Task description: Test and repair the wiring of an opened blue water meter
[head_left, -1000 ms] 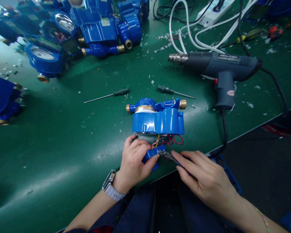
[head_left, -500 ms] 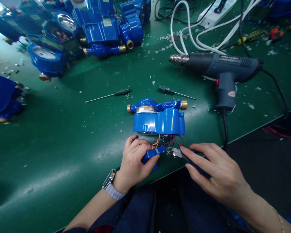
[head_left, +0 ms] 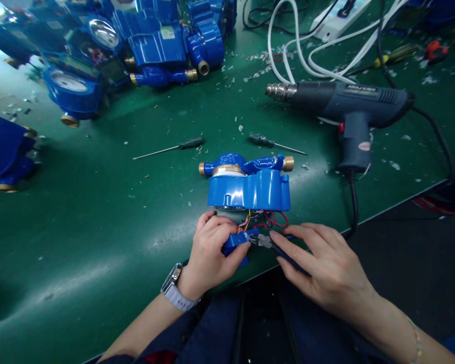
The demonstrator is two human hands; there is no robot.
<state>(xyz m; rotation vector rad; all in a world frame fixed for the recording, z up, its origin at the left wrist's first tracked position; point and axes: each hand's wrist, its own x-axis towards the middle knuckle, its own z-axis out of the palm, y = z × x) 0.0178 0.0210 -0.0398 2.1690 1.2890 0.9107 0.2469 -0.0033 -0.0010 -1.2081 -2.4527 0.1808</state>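
My left hand (head_left: 213, 247) is closed on a small blue plastic part (head_left: 235, 241) at the front edge of the bench. Red, yellow and other thin wires (head_left: 271, 218) run near it from under a blue water meter (head_left: 249, 189) with brass ends. My right hand (head_left: 322, 263) is closed round a pair of cutting pliers (head_left: 264, 240) with dark blue handles. The pliers' jaws lie against the blue part, close to my left thumb. Whether the jaws grip anything is too small to tell.
Two screwdrivers (head_left: 190, 143) (head_left: 261, 140) lie behind the meter. A heat gun (head_left: 352, 103) with a black cord rests at the right, near white cables (head_left: 298, 38) and a power strip (head_left: 339, 20). Several other blue meters (head_left: 159, 48) stand at the back left. Scraps litter the green bench (head_left: 98, 212).
My right hand has moved left with the pliers, bringing their jaws from the right end of the blue part onto it. My left hand has stayed in place.
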